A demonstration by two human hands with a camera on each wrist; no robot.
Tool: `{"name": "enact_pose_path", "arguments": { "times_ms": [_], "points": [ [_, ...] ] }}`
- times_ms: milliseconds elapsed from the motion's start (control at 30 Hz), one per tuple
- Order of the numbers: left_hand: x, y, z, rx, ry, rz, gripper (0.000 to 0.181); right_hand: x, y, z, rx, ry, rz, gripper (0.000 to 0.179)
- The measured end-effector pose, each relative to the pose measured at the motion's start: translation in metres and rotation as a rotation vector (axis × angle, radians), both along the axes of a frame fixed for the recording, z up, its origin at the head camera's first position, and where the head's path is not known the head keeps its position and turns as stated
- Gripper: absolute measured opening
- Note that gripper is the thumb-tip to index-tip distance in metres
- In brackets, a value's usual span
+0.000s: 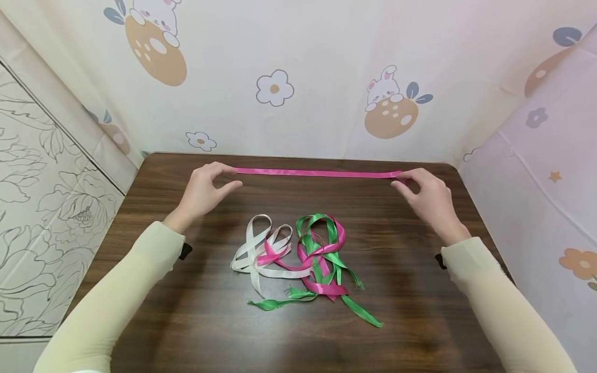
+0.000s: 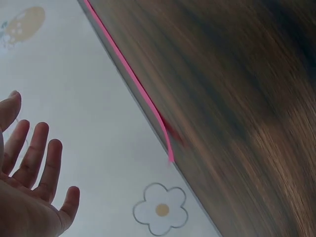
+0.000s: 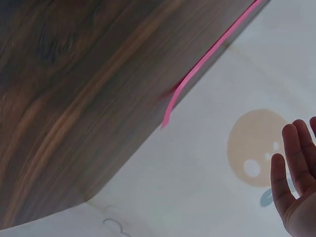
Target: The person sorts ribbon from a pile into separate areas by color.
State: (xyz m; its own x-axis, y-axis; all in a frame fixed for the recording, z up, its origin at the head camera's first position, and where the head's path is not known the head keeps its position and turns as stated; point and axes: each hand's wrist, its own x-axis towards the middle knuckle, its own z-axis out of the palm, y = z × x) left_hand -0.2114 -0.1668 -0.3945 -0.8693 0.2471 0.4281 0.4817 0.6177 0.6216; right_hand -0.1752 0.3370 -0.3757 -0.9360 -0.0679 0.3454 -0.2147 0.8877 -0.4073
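A pink satin ribbon (image 1: pixel 312 173) lies stretched straight along the far edge of the table, and its ends curl up slightly in both wrist views. At its left end is my left hand (image 1: pixel 203 189), thumb and index finger spread apart; the fingers (image 2: pixel 51 170) look loosely extended with nothing between them. By the right end my right hand (image 1: pixel 430 199) has its thumb and index finger parted too, and the fingers (image 3: pixel 296 153) are relaxed. Nearer to me lie tangled ribbons: a white ribbon (image 1: pixel 280 272), a green ribbon (image 1: pixel 361 312) and more pink ribbon (image 1: pixel 325 289).
The dark wooden table (image 1: pixel 186 321) has rounded far corners. Behind it hangs a pale curtain (image 1: pixel 322 114) printed with rabbits and flowers. A white panel with line-drawn flowers (image 1: pixel 56 207) stands on the left.
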Motion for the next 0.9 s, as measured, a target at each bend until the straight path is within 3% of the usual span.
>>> {"name": "enact_pose_path", "arguments": {
  "times_ms": [367, 900],
  "points": [
    [0.021, 0.033, -0.004, -0.027, 0.09, -0.095, 0.029, 0.016, -0.035, -0.013, 0.012, 0.079, 0.139, 0.022],
    [0.054, 0.082, -0.032, -0.156, 0.006, -0.175, 0.033, 0.04, -0.088, -0.039, 0.018, 0.137, 0.286, 0.028]
  ]
}}
